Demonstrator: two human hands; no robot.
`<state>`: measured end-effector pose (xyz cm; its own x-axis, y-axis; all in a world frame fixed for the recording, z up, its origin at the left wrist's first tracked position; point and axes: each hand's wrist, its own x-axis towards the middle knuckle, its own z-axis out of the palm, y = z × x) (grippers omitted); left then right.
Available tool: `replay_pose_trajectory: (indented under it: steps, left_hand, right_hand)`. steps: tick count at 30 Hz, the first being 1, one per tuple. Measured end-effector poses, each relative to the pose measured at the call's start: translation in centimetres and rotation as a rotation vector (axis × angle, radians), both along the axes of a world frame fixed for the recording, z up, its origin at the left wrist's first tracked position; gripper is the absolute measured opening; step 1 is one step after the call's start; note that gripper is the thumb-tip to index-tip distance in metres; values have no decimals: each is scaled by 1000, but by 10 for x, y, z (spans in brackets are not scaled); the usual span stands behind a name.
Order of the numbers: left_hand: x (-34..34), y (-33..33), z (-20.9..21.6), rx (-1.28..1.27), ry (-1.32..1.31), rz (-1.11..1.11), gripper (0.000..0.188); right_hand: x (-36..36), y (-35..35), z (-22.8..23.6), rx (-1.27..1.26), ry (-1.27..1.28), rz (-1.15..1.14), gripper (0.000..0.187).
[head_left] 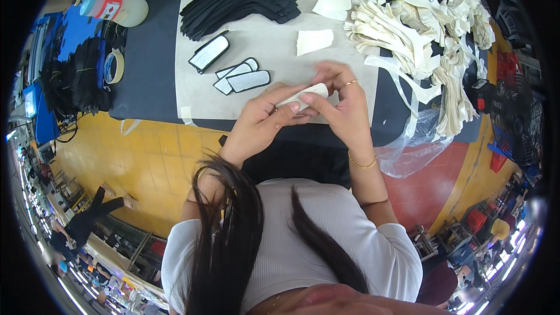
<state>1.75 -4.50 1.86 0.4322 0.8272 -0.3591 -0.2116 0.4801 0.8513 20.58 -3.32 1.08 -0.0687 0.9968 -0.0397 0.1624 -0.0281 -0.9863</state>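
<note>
Between my two hands, above the near edge of the work board, is a small cream strip of fabric with a rounded end [318, 89]. My left hand [262, 115] grips its left part, thumb on top and fingers beneath. On the other side my right hand [344, 111] pinches it with the thumb, the index finger raised and bent over the far side. Just beyond my left hand lie several black tabs with white panels [249, 80], rounded at one end; one more black-edged tab [209, 52] sits farther left. Two loose cream pieces [315, 41] rest ahead of my hands.
A fanned stack of black fabric pieces [242, 1] covers the board's far left. Heaped cream fabric bundles [396, 29] fill the right side, with a clear plastic bag [411, 149] hanging off the edge. A bottle [116, 9] and a tape roll [114, 66] are at left; a black fan [513, 116] stands right.
</note>
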Motion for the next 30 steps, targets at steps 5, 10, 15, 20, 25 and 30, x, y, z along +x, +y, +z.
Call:
replay_pose_trajectory:
  steps: [5,10,15,20,25,30]
  left_hand:
    - [-8,5,1,129,300,118,35]
    - [-49,13,5,527,1023,289,38]
    - [-48,7,-12,690,1415,119,46]
    - [-46,2,-19,661,1319,167,43]
    - [-53,5,-20,523,1194,193,42]
    - [-61,5,-19,597,1234,196,37]
  right_hand:
    - [14,8,-5,-132,11,-105,12]
    - [33,28,5,-89,-440,-281,28]
    - [16,28,12,61,-606,-267,44]
    - [-27,23,5,200,-504,258,45]
    - [-66,35,-6,361,-596,493,58]
    - [-72,49,-5,348,-660,614,46]
